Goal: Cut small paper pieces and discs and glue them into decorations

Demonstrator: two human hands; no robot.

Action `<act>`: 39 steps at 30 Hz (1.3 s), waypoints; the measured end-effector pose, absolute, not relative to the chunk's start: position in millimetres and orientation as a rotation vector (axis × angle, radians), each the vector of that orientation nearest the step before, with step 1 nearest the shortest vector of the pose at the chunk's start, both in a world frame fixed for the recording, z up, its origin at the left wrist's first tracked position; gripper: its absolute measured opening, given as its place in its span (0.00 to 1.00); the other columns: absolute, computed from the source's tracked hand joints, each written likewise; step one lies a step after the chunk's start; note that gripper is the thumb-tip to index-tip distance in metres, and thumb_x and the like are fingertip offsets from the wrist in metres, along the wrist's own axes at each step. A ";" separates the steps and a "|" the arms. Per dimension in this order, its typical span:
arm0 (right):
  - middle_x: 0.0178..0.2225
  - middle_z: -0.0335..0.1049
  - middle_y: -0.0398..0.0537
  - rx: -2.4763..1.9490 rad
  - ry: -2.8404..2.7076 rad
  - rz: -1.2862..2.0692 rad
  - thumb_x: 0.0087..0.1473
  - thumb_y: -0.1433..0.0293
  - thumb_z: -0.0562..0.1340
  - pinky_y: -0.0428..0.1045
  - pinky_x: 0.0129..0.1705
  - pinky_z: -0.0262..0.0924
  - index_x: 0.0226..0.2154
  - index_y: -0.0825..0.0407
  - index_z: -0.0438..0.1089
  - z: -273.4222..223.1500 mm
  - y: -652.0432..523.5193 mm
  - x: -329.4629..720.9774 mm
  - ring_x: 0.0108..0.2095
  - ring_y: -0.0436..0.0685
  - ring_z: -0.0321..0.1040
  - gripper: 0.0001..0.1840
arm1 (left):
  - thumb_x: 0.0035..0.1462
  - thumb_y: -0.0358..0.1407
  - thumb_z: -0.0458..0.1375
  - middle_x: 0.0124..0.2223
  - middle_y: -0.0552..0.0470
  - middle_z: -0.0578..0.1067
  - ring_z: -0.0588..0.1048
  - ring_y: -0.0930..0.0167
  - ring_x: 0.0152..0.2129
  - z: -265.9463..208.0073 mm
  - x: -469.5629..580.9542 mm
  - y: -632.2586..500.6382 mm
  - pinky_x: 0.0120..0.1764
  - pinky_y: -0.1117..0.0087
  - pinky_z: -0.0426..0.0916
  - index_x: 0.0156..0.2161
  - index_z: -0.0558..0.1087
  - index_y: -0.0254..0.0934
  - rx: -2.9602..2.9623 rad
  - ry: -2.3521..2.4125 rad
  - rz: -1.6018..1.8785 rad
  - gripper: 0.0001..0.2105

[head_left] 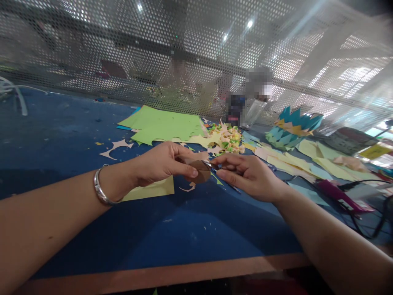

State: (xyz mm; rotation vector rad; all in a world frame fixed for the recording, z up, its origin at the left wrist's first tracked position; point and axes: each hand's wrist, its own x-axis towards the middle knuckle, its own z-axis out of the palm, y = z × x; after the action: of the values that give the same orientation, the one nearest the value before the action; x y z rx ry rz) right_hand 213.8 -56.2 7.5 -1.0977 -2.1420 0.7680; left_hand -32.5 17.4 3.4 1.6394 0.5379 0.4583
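Observation:
My left hand [162, 164], a silver bangle at its wrist, pinches a round brownish paper piece [202, 176] between thumb and fingers above the blue tabletop. My right hand [253, 175] is closed on a small pair of scissors [206, 164]. Their metal blades meet the edge of the paper, while the handles are mostly hidden by my fingers. Under the left wrist lies a pale yellow sheet [150, 190]. A curled paper scrap [188, 187] rests just below the held piece.
Green sheets [168, 125] lie beyond my hands, beside a heap of small paper cuttings [229, 139]. At right are a blue-and-yellow zigzag paper crown [293, 127], a magenta box [344, 196] and dark cables. A perforated metal screen [129, 53] stands behind the table [153, 237].

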 end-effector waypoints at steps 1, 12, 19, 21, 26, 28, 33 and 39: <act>0.32 0.76 0.45 -1.101 -2.138 0.775 0.65 0.67 0.61 0.44 0.28 0.57 0.50 0.57 0.74 7.0 -56.0 213.9 0.28 0.48 0.66 0.14 | 0.53 0.28 0.66 0.31 0.50 0.80 0.77 0.71 0.30 3.4 -32.1 17.6 0.40 0.69 0.71 0.33 0.82 0.34 1.632 0.538 0.459 0.02; 0.33 0.74 0.46 -1.109 -2.089 0.877 0.63 0.64 0.65 0.45 0.30 0.58 0.50 0.55 0.72 3.8 -54.9 217.4 0.30 0.50 0.67 0.16 | 0.51 0.28 0.68 0.35 0.48 0.83 0.80 0.70 0.32 1.4 -31.7 17.4 0.40 0.69 0.73 0.36 0.83 0.36 1.609 0.558 0.499 0.05; 0.25 0.64 0.38 -1.124 -1.897 0.890 0.60 0.61 0.68 0.45 0.25 0.50 0.51 0.55 0.69 -4.2 -51.5 213.8 0.24 0.47 0.58 0.21 | 0.52 0.29 0.69 0.38 0.49 0.84 0.80 0.71 0.34 -1.9 -29.1 18.4 0.40 0.72 0.73 0.41 0.82 0.36 1.515 0.585 0.681 0.10; 0.25 0.63 0.37 -1.114 -1.854 0.852 0.59 0.60 0.69 0.45 0.25 0.50 0.49 0.54 0.69 -7.8 -50.0 211.2 0.24 0.47 0.57 0.21 | 0.51 0.28 0.68 0.38 0.48 0.83 0.80 0.70 0.33 -1.0 -27.7 16.5 0.39 0.71 0.73 0.41 0.81 0.35 1.519 0.620 0.694 0.10; 0.27 0.66 0.39 -1.094 -1.795 0.826 0.57 0.61 0.70 0.46 0.28 0.53 0.45 0.54 0.69 -13.6 -48.0 203.5 0.26 0.48 0.59 0.19 | 0.49 0.27 0.67 0.37 0.48 0.83 0.81 0.68 0.34 0.4 -25.5 11.0 0.41 0.68 0.74 0.40 0.80 0.34 1.559 0.626 0.670 0.11; 0.28 0.68 0.40 -1.079 -1.785 0.851 0.56 0.61 0.71 0.46 0.28 0.54 0.43 0.54 0.68 -14.5 -48.4 199.8 0.26 0.48 0.60 0.18 | 0.49 0.26 0.67 0.37 0.48 0.83 0.81 0.67 0.35 0.1 -24.7 9.1 0.42 0.67 0.74 0.40 0.80 0.34 1.561 0.621 0.657 0.11; 0.28 0.68 0.41 -1.086 -1.799 0.867 0.57 0.60 0.70 0.46 0.27 0.54 0.40 0.54 0.68 -15.7 -49.9 192.8 0.26 0.47 0.60 0.17 | 0.49 0.27 0.68 0.38 0.48 0.83 0.81 0.69 0.36 -0.3 -22.1 7.0 0.44 0.68 0.75 0.40 0.80 0.34 1.564 0.568 0.608 0.11; 0.20 0.59 0.34 -1.071 -1.753 0.940 0.65 0.55 0.62 0.46 0.21 0.45 0.42 0.52 0.67 -16.5 -51.1 192.5 0.18 0.45 0.53 0.17 | 0.49 0.26 0.67 0.37 0.48 0.83 0.81 0.67 0.34 -0.4 -22.0 6.8 0.41 0.66 0.76 0.38 0.79 0.34 1.544 0.615 0.655 0.09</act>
State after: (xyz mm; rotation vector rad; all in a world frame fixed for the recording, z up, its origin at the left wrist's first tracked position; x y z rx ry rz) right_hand 192.5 -51.1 -16.5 -1.0711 -1.7526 0.9403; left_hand -22.0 6.8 -0.4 1.5443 0.6152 0.6547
